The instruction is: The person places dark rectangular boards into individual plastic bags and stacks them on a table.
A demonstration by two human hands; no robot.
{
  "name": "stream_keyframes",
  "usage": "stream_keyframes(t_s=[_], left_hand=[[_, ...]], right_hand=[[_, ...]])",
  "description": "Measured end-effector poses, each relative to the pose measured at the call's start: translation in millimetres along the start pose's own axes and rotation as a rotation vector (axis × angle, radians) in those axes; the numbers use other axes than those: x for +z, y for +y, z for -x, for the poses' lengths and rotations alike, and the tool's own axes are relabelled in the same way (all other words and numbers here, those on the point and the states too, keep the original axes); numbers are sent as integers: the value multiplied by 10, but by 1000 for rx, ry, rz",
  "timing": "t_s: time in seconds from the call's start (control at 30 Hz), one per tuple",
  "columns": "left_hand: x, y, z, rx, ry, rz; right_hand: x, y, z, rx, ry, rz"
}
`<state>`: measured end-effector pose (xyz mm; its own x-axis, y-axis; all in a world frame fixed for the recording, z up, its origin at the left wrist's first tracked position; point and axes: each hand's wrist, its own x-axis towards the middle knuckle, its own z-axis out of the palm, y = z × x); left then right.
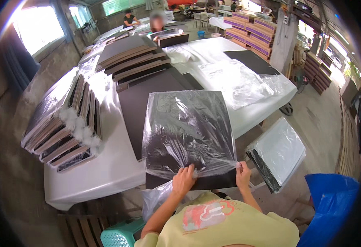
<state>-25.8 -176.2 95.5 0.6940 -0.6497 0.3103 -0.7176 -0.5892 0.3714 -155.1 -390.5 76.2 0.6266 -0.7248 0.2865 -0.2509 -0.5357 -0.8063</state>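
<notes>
In front of me a dark flat panel (213, 182) is mostly covered by a clear plastic bag (188, 123). The bag's gathered edge crosses the panel near its close end, leaving a dark strip bare. My left hand (183, 180) is closed on the bunched plastic at the middle of that edge. At the right corner my right hand (242, 175) pinches the bag's edge with its fingers together. Loose plastic hangs below my left hand. The panel's far part overlaps the table's edge; whether it rests there I cannot tell.
Bagged panels (61, 136) are stacked at the left of the white-covered table (118, 185). Bare dark panels (131, 53) lie beyond, with loose plastic sheets (238, 80) to the right. Wrapped panels (279, 152) stand right of me, near a blue cover (330, 206). A green stool (120, 234) is lower left.
</notes>
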Motion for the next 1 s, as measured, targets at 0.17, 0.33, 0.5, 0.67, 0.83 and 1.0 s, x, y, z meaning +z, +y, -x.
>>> stream_keyframes(t_s=[0.17, 0.33, 0.5, 0.67, 0.83, 1.0], left_hand=[[-42, -385, 3, -77, 316, -116], [-579, -1038, 543, -561, 421, -283], [-548, -1103, 1233, -657, 421, -14], [-174, -709, 1310, -673, 775, 377], [-77, -622, 1440, -1012, 723, 583], [113, -298, 1684, -875, 1021, 474]], right_hand=[[-99, 50, 125, -120, 70, 79], [-294, 121, 200, -167, 2, 49], [-345, 416, 483, 96, -44, -214], [-325, -131, 138, 831, -115, -659], [-125, 178, -68, 419, -478, -450], [-382, 907, 379, 484, -710, -372]])
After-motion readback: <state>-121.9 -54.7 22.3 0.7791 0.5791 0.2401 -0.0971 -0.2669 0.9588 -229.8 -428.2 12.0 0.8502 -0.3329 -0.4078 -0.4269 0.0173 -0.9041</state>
